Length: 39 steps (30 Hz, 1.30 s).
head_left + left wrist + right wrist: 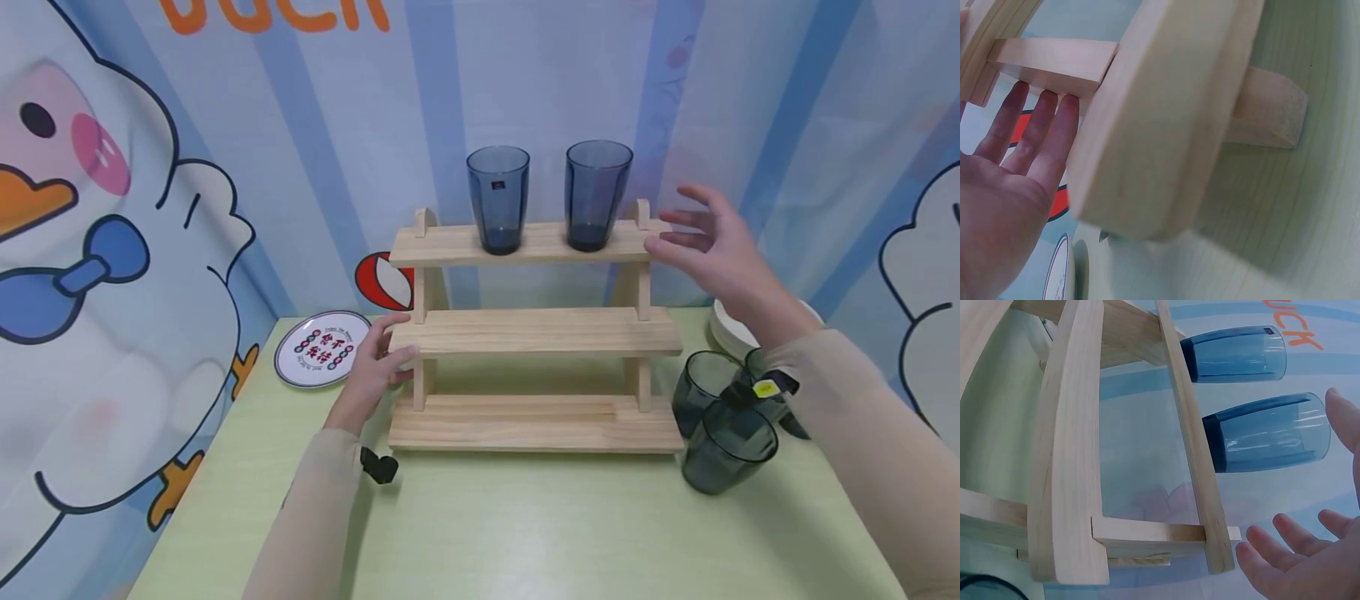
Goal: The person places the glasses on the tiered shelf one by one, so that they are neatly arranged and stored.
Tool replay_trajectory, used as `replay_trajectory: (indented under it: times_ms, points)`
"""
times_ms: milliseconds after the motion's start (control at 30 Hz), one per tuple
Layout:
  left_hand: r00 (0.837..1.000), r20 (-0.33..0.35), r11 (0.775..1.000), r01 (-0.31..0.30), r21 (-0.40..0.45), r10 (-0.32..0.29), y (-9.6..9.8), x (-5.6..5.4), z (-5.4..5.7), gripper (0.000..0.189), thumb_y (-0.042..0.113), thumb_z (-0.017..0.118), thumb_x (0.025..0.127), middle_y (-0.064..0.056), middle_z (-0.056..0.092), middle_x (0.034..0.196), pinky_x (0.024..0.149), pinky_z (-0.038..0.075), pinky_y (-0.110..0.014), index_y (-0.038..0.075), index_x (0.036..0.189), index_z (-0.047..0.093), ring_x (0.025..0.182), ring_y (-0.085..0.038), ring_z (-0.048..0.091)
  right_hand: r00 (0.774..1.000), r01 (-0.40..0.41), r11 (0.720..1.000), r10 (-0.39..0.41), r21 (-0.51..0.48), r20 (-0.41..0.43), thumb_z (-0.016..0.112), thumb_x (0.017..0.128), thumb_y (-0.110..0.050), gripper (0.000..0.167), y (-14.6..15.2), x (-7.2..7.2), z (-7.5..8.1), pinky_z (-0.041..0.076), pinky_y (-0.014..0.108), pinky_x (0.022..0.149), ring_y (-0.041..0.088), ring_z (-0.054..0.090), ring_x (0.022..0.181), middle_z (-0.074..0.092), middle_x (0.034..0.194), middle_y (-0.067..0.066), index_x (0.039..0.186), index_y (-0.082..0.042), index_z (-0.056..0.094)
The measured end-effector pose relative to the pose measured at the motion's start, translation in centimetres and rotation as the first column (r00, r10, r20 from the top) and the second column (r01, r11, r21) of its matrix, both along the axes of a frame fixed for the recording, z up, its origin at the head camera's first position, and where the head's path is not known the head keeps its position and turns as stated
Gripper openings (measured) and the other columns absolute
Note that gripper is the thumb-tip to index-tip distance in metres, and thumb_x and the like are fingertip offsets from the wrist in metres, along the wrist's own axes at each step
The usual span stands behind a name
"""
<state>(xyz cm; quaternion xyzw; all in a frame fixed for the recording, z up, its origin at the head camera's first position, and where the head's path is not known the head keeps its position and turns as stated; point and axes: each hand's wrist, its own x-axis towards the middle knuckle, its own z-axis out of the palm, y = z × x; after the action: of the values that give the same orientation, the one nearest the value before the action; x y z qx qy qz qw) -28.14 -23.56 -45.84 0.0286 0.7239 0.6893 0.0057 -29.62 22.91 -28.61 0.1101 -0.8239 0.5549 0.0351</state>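
Observation:
A three-tier wooden rack [534, 332] stands on the table. Two blue-tinted glasses, one on the left [498, 200] and one on the right [597, 196], stand upright on its top shelf. My left hand [372, 367] is at the left end of the middle shelf. In the left wrist view, its nearly straight fingers [1040, 134] reach against the side of an upright. My right hand [712, 237] hovers at the right end of the top shelf, holding nothing. Its fingers are spread and loosely bent, beside the right glass [1266, 434] in the right wrist view.
Several dark glasses [723, 450] stand on the table right of the rack, partly behind my right wrist. White crockery [731, 329] sits behind them. A printed plate [318, 350] lies at the back left. A cartoon-printed curtain [322, 167] hangs behind the table [525, 525].

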Motion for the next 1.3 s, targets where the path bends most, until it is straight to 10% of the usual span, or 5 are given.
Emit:
replay_trajectory:
  times_ms: [233, 1300]
  points:
    - [1.000, 0.006, 1.000, 0.006, 0.005, -0.006, 0.0, -0.1, -0.1, 0.057, 0.013, 0.068, 0.101, -0.018, 0.047, 0.154, 0.104, 0.051, -0.062, 0.025, 0.152, 0.047, 0.131, -0.038, 0.053, 0.998, -0.022, 1.000, 0.022, 0.011, -0.057, 0.069, 0.102, -0.026, 0.080, 1.9, 1.7, -0.7, 0.050, 0.013, 0.094, 0.031, 0.049, 0.140, 0.042, 0.162, 0.014, 0.166, -0.031, 0.021]
    - [1.000, 0.017, 1.000, 0.007, 0.000, -0.007, 0.0, 0.0, 0.1, 0.059, 0.017, 0.069, 0.101, -0.016, 0.044, 0.158, 0.107, 0.050, -0.062, 0.026, 0.153, 0.045, 0.135, -0.039, 0.051, 0.987, -0.028, 0.968, 0.067, 0.251, -0.147, 0.076, 0.096, -0.006, 0.086, 8.2, 10.3, -7.4, 0.043, 0.002, 0.093, -0.011, 0.049, 0.125, 0.047, 0.154, 0.014, 0.165, -0.025, 0.029]
